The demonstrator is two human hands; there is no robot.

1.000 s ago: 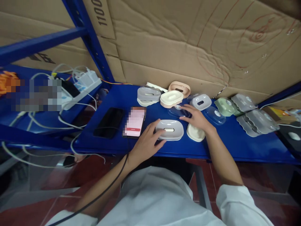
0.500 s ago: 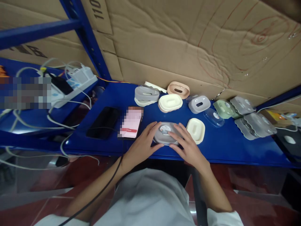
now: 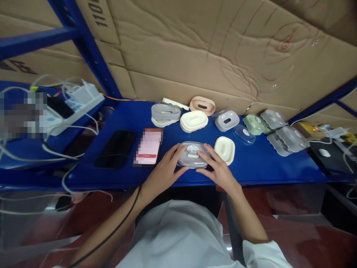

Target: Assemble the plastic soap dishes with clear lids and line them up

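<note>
Between my hands, near the front edge of the blue table (image 3: pixel 251 173), lies a grey box with a clear lid (image 3: pixel 192 158) and a round sticker. My left hand (image 3: pixel 167 167) holds its left side, thumb at the near edge and fingers over the lid. My right hand (image 3: pixel 219 169) grips the right side in the same way, fingers reaching onto the lid. Just right of the box is a cream oval tray (image 3: pixel 224 150). Behind stand a cream dish (image 3: pixel 194 121), a peach dish (image 3: pixel 202 106) and a grey dish (image 3: pixel 227 121).
A lit phone (image 3: pixel 149 147) and a black phone (image 3: pixel 115 149) lie at the left. Grey containers (image 3: pixel 288 139), a green box (image 3: pixel 254 124) and a clear lid (image 3: pixel 244 134) are at the right. A white power strip (image 3: pixel 83 98) with cables stands far left; cardboard (image 3: pixel 178 48) rises behind.
The camera view has shifted, so the table's things appear further left. Both hands remain on the grey box, in nearly the same grip.
</note>
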